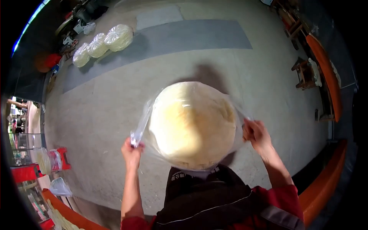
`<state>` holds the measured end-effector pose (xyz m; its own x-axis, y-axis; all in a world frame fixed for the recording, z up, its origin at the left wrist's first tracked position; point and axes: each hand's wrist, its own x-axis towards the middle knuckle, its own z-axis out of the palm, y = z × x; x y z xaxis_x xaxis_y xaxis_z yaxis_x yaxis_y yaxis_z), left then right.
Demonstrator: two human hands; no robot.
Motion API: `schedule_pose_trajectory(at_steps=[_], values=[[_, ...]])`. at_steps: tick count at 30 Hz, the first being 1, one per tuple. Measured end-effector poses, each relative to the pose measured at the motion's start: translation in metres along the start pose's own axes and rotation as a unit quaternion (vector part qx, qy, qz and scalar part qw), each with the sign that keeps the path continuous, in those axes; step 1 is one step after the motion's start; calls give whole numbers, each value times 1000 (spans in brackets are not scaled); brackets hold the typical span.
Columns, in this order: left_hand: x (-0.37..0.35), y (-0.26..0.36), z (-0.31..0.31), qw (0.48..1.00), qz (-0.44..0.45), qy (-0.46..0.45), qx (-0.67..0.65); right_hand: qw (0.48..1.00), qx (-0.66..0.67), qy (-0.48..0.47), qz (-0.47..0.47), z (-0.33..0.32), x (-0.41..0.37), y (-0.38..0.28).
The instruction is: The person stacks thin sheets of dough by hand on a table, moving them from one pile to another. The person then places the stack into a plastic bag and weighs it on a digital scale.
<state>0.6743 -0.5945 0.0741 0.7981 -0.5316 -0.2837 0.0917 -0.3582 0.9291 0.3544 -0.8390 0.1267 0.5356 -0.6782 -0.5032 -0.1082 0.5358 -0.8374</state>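
Note:
A clear plastic bag [144, 122] holds a large round stack of pale yellow, flat sheets [191, 122] in front of my body. My left hand [132, 150] is closed on gathered plastic at the bag's left side. On the other side, my right hand [257, 135] grips the bag's right edge. The plastic is pulled taut between both hands and across the round stack. A dark apron [207, 199] shows just below the stack, whose shadow falls on the concrete floor behind it.
Several plastic-wrapped round bundles [119, 37] rest in a row at the upper left by a grey floor strip [199, 35]. A wooden stool [305, 74] and long orange-edged benches [326, 73] line the right. A red stool [63, 158] stands at left.

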Motion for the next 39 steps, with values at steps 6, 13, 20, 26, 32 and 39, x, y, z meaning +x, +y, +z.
schedule_pose_trajectory(at_steps=[6,13,20,26,32,39], values=[[-33,-25,-1,937,-214,-200,-190,977,-178,-105,-48,38,-18,55],[-82,10,-17,902,-115,-347,-230,991,-110,-24,69,63,-70,12],[32,36,11,851,-215,-277,-392,951,274,84,112,79,43,-47],[20,81,28,928,-88,-281,-230,967,247,59,15,86,38,-21],[-58,74,-1,910,57,-406,-61,972,218,90,2,130,-72,-9],[-58,104,-23,906,91,-413,8,976,65,174,-114,141,-87,-18]])
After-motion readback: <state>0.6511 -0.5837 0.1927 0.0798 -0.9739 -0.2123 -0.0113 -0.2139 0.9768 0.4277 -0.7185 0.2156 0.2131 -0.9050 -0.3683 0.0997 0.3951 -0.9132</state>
